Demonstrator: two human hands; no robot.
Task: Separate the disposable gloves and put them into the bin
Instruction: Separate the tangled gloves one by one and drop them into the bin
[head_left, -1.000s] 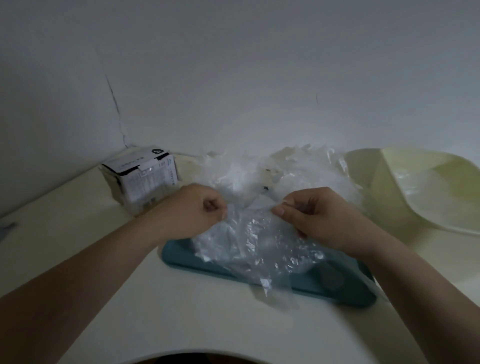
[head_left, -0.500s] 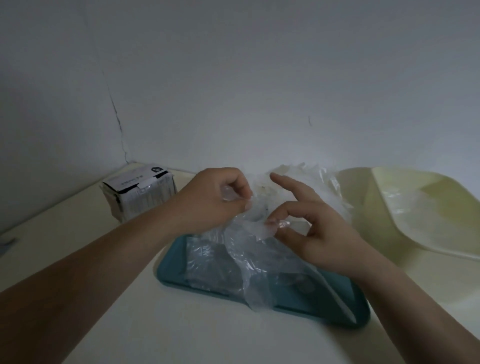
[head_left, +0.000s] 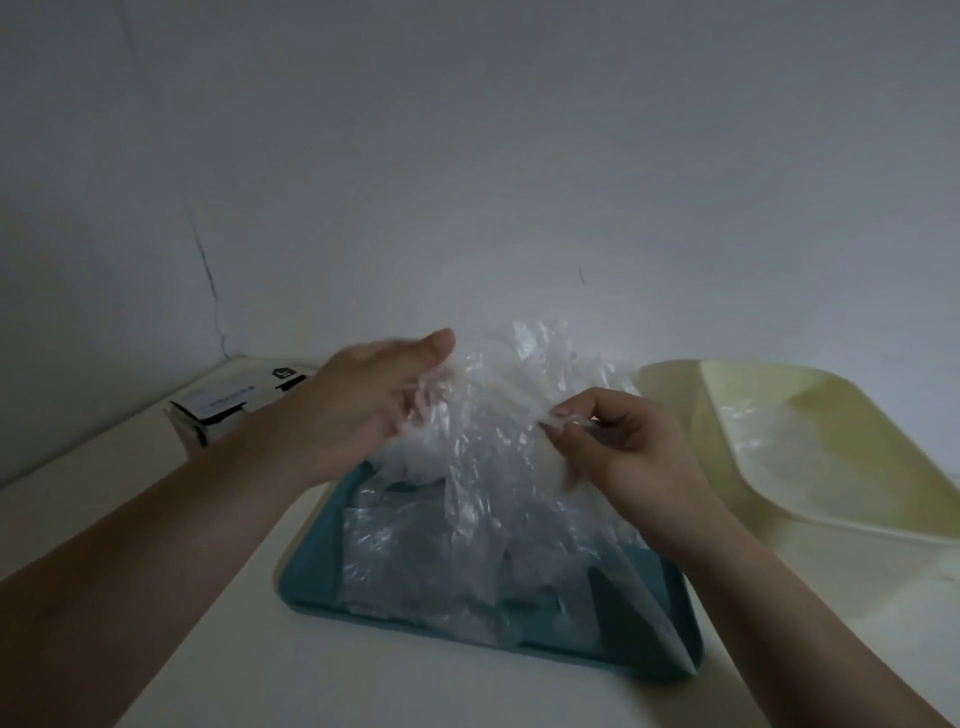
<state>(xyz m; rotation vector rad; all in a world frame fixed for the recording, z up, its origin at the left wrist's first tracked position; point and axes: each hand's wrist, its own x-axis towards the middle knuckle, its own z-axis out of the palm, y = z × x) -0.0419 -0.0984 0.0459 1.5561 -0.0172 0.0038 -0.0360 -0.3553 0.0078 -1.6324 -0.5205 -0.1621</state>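
My two hands are up over the one teal tray (head_left: 311, 587), apart, with the heap of clear disposable gloves (head_left: 493, 467) between them. The heap rises from the tray; the film is too crumpled for me to count the gloves. My right hand (head_left: 623, 452) pinches an edge of film between thumb and forefinger. My left hand (head_left: 363, 410) is blurred, its fingers loosely spread against the plastic. To the tray's right stands one pale yellow bin (head_left: 841, 405) with clear film inside. Beyond the tray's left corner sits one small printed box (head_left: 234, 410).
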